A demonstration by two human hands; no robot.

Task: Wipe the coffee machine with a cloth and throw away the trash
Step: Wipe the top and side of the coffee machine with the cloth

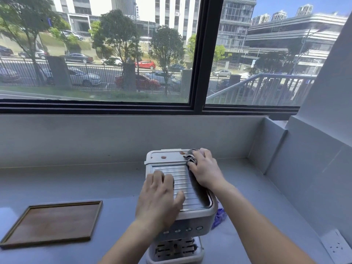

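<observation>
1. The wiping step is in hand, by my reading. The right hand (pixel 206 169) is closed over a crumpled grey cloth (pixel 190 158) and presses it on the back right part of the top of the white and silver coffee machine (pixel 190 219), which stands on the grey countertop (pixel 95 183) just in front of the person.
2. The left hand (pixel 159 199) lies flat and open on the ribbed metal top plate (pixel 182 184), fingers spread, gripping nothing; it seems to steady the machine.
3. Small reddish-brown spots (pixel 163 157) show on the white rear lid of the machine, left of the cloth, so that part looks not yet wiped. Whether the front panel with its round buttons (pixel 199 228) and the drip grid (pixel 175 248) below are clean, I cannot tell.
4. The trash step looks undone: a crumpled blue-purple scrap (pixel 219 219) lies on the counter just right of the machine, half hidden by it and the right forearm. No bin is in view.
5. Room: the counter is open to the left, where a flat brown wooden tray (pixel 53 223) lies well apart from the machine. The grey back wall (pixel 114 140) is near behind the machine, and the angled side wall (pixel 304 168) closes the right, with a white wall socket (pixel 338 246) low at the right edge. Sweeps toward the left have the most freedom.
</observation>
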